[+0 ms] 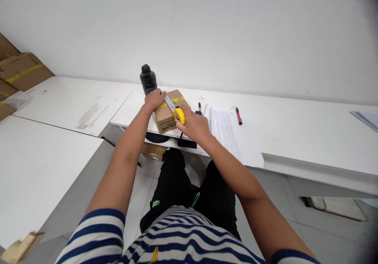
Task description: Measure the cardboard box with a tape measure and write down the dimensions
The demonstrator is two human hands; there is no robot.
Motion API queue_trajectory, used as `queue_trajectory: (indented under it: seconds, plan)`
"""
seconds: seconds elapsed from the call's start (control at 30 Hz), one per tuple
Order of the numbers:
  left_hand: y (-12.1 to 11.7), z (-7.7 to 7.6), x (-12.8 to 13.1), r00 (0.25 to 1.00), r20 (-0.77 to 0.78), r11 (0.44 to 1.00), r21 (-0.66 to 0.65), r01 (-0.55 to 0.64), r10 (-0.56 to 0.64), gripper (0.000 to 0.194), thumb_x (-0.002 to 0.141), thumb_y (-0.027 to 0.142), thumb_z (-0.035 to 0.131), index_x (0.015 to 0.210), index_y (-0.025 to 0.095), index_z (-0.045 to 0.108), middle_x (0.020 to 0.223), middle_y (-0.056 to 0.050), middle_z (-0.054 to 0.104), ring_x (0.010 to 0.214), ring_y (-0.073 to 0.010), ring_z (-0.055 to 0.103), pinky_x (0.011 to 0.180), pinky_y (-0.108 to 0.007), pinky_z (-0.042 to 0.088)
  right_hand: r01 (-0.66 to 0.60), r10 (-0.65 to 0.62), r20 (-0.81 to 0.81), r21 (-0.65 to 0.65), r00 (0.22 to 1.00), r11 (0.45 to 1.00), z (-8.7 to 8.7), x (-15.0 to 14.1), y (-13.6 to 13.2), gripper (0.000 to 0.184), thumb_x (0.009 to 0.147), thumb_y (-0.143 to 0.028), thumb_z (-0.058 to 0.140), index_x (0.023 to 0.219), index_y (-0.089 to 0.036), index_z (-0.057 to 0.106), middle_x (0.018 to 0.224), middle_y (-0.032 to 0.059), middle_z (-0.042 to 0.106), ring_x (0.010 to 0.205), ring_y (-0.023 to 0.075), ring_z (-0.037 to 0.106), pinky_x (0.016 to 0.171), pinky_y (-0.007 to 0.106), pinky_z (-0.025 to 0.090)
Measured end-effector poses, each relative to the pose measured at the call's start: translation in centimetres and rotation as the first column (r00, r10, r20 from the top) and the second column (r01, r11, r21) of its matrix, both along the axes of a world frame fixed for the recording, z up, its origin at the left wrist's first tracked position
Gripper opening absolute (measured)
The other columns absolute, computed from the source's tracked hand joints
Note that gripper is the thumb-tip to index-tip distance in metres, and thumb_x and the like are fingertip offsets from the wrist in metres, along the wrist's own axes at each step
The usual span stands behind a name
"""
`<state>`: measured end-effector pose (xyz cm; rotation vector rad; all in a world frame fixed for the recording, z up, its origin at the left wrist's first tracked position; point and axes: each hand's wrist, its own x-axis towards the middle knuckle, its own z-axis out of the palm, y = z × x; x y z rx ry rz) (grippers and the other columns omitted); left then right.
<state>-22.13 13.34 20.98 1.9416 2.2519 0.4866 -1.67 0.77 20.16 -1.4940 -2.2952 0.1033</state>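
Note:
A small cardboard box with yellow tape across its top sits at the front edge of the white desk. Over its top runs the pulled-out blade of a yellow tape measure, slanting from upper left to lower right. My right hand is closed around the tape measure's case, at the box's right side. At the box's far left corner, my left hand pinches the blade's end; its fingertips partly cover that end. Just behind my left hand stands a dark bottle.
Printed sheets lie right of the box, with a red and black marker and a dark pen nearby. Cardboard boxes are stacked at the far left. Another carton shows beneath the desk. A white wall rises behind.

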Motion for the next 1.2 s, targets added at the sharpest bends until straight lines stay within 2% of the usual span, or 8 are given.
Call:
queue_trajectory:
  seconds: [0.17, 0.3, 0.6, 0.7, 0.87, 0.93, 1.07, 1.2]
  plan:
    - [0.1, -0.2, 0.0, 1.000, 0.018, 1.000, -0.026, 0.005, -0.004, 0.047, 0.097, 0.052, 0.033, 0.107, 0.022, 0.067, 0.120, -0.012, 0.071, 0.106, -0.0293, 0.065, 0.087, -0.039, 0.048, 0.017, -0.017, 0.005, 0.003, 1.000, 1.000, 0.2, 0.7, -1.3, 0.055, 0.092, -0.045, 0.048, 0.143, -0.023, 0.044, 0.110, 0.0070, 0.075, 0.082, 0.0267, 0.070, 0.056, 0.030, 0.035]
    - [0.4, -0.3, -0.1, 1.000, 0.012, 0.999, -0.042, 0.015, -0.015, 0.047, 0.097, 0.052, 0.032, 0.109, 0.022, 0.067, 0.121, -0.012, 0.070, 0.106, -0.0290, 0.064, 0.088, -0.038, 0.047, 0.035, -0.037, -0.061, -0.041, 0.997, 0.999, -0.1, 1.6, -1.6, 0.052, 0.090, -0.048, 0.049, 0.137, -0.024, 0.048, 0.103, 0.0053, 0.076, 0.076, 0.0259, 0.069, 0.053, 0.029, 0.032]
    - [0.6, -0.5, -0.3, 0.999, 0.026, 0.999, -0.035, 0.033, -0.032, 0.046, 0.098, 0.051, 0.032, 0.107, 0.022, 0.066, 0.118, -0.012, 0.071, 0.105, -0.0292, 0.065, 0.089, -0.039, 0.047, 0.024, -0.026, -0.074, -0.033, 0.997, 0.999, -0.4, 0.3, 0.1, 0.056, 0.091, -0.046, 0.049, 0.141, -0.022, 0.044, 0.109, 0.0083, 0.075, 0.081, 0.0264, 0.070, 0.058, 0.029, 0.039]
    - [0.7, -0.6, -0.4, 0.999, 0.028, 0.999, -0.035, 0.030, -0.029, 0.046, 0.098, 0.051, 0.032, 0.107, 0.022, 0.067, 0.118, -0.012, 0.071, 0.105, -0.0295, 0.065, 0.089, -0.039, 0.047, 0.009, -0.010, -0.056, -0.019, 0.998, 1.000, -1.9, 0.0, 0.1, 0.058, 0.091, -0.046, 0.047, 0.143, -0.020, 0.044, 0.111, 0.0098, 0.075, 0.083, 0.0273, 0.070, 0.061, 0.031, 0.043]
    - [0.7, -0.6, -0.5, 0.999, 0.024, 0.999, -0.044, 0.030, -0.029, 0.046, 0.098, 0.050, 0.033, 0.107, 0.022, 0.067, 0.120, -0.012, 0.071, 0.106, -0.0290, 0.064, 0.089, -0.038, 0.047, 0.028, -0.022, -0.090, 0.064, 0.996, 0.998, -6.5, -0.6, 0.4, 0.060, 0.095, -0.046, 0.041, 0.145, -0.013, 0.044, 0.119, 0.0148, 0.072, 0.094, 0.0284, 0.071, 0.077, 0.035, 0.050]
    - [0.7, -0.7, -0.5, 0.999, 0.022, 0.998, -0.041, 0.038, -0.037, 0.046, 0.097, 0.051, 0.033, 0.107, 0.022, 0.067, 0.119, -0.012, 0.071, 0.105, -0.0292, 0.064, 0.089, -0.039, 0.047, 0.050, -0.041, -0.109, 0.081, 0.993, 0.995, -7.8, -0.9, 0.6, 0.060, 0.096, -0.047, 0.038, 0.145, -0.013, 0.046, 0.121, 0.0161, 0.071, 0.093, 0.0283, 0.071, 0.081, 0.037, 0.050]
    - [0.7, -0.7, -0.6, 0.999, 0.023, 0.999, -0.030, 0.041, -0.041, 0.046, 0.097, 0.051, 0.033, 0.107, 0.022, 0.067, 0.120, -0.012, 0.070, 0.106, -0.0299, 0.064, 0.088, -0.039, 0.047, 0.062, -0.050, -0.112, 0.103, 0.992, 0.993, -8.5, -1.2, 0.5, 0.059, 0.097, -0.048, 0.035, 0.143, -0.014, 0.050, 0.124, 0.0163, 0.070, 0.090, 0.0281, 0.071, 0.081, 0.038, 0.051]
    - [0.7, -0.8, -0.6, 0.999, 0.019, 0.999, -0.032, 0.044, -0.043, 0.045, 0.098, 0.050, 0.033, 0.107, 0.022, 0.067, 0.119, -0.012, 0.071, 0.106, -0.0292, 0.064, 0.089, -0.039, 0.047, 0.061, -0.050, -0.108, 0.102, 0.993, 0.993, -7.6, -0.8, 0.3, 0.060, 0.096, -0.049, 0.037, 0.143, -0.013, 0.050, 0.123, 0.0156, 0.071, 0.090, 0.0277, 0.071, 0.078, 0.036, 0.051]
